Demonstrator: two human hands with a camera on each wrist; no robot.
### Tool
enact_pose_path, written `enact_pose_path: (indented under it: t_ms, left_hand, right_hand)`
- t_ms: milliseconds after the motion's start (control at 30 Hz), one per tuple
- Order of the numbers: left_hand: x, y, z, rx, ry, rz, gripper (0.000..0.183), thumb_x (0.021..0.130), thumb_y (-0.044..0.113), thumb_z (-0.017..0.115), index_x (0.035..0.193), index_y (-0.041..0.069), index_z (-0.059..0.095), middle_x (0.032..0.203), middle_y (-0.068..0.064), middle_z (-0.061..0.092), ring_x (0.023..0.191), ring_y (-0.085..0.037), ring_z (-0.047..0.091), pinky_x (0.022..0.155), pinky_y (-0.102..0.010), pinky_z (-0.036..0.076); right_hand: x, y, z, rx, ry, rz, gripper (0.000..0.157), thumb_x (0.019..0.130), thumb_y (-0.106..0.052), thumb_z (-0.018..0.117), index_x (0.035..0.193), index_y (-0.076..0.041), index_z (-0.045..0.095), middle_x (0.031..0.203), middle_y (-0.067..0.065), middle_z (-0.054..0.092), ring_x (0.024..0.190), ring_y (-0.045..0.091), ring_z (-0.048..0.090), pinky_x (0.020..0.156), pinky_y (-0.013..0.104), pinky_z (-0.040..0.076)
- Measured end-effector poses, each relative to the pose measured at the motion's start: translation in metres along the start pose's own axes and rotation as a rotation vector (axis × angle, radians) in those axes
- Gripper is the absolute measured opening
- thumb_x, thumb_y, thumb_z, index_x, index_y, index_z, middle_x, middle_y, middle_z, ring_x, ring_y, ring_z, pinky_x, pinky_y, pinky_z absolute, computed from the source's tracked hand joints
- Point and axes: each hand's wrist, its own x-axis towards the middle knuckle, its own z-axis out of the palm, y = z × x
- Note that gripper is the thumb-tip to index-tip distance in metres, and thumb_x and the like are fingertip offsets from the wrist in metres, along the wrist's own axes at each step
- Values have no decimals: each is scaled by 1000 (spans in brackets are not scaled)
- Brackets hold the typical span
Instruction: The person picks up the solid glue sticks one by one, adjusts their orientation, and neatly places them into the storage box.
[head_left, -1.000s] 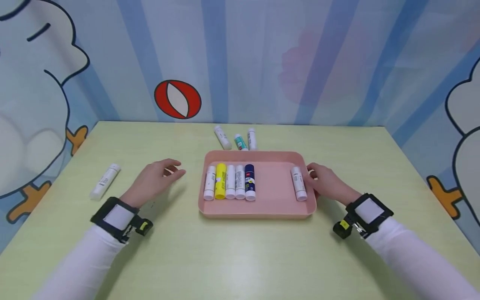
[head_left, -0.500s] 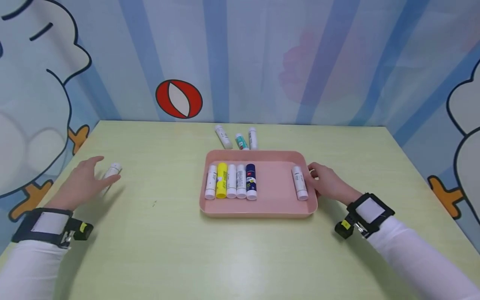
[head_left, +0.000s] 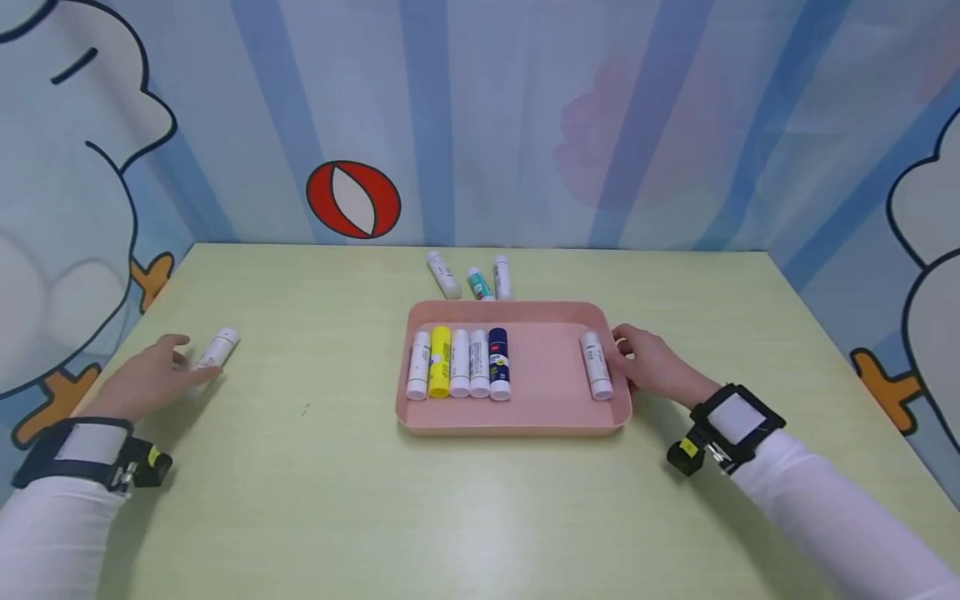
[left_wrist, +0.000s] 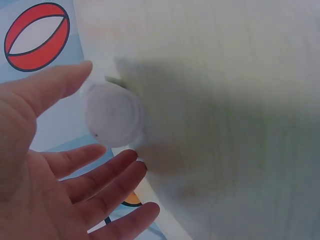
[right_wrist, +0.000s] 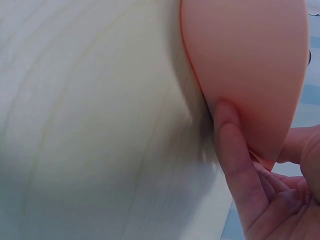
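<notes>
At the table's left, a white glue stick (head_left: 218, 348) lies slanted, its near end hidden by my left hand (head_left: 142, 380). The left wrist view has its round end (left_wrist: 114, 115) between thumb and fingers, which are spread with gaps to it. My right hand (head_left: 660, 365) holds the right side of a pink tray (head_left: 517, 432); in the right wrist view a finger (right_wrist: 235, 155) presses the outer wall and the thumb is at the rim. Inside the tray, several glue sticks stand side by side at left, including a yellow one (head_left: 440, 362) and a navy one (head_left: 499, 364).
One white glue stick (head_left: 596, 367) lies apart at the tray's right end. Behind the tray are two white glue sticks, the left one (head_left: 443, 275) tilted, and a teal one (head_left: 480, 284) between them. A printed curtain (head_left: 510, 125) borders the table (head_left: 480, 517).
My left hand has moved left from beside the tray to the lone glue stick, its fingers lowering around it. The right hand stays at the tray's side.
</notes>
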Motion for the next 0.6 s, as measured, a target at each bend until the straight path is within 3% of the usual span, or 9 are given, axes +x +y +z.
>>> enact_pose_path:
  t_ms: [300,600]
  left_hand:
    - [-1,5,1,25,23,20,65,91,35,62,119,-22,46,103,-35,55,82,-38,54,65,-43,46]
    - [-1,14,5,-7,58,27,54,93,25,61,116,-22,48,97,-32,55,78,-35,52,63,-39,45]
  right_hand:
    - [1,0,0,8,-1,4,34,101,-9,46,127,12,41,108,27,59,70,19,61,60,33,54]
    - [0,-1,0,9,1,4,35,102,-10,46,128,12,41,111,28,58,71,19,62,60,33,55]
